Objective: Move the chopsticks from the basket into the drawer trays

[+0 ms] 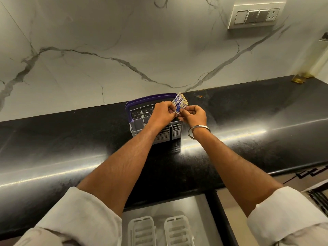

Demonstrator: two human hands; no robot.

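Note:
A grey cutlery basket (137, 132) with a purple handle stands on the black counter. Several blue-and-white patterned chopsticks (180, 102) stick up from its right side as a bundle. My left hand (162, 114) and my right hand (194, 116) are both closed around the bundle's upper part, above the basket. Their lower ends are hidden behind my hands. Below the counter an open drawer (200, 210) holds two pale slotted trays, the left tray (142, 231) and the right tray (177, 229), both showing no chopsticks.
The glossy black counter (71, 148) runs left to right under a marble wall. A switch panel (255, 15) is on the wall at upper right. A small yellowish glass object (299, 79) sits at the counter's far right. Another drawer front shows at lower right.

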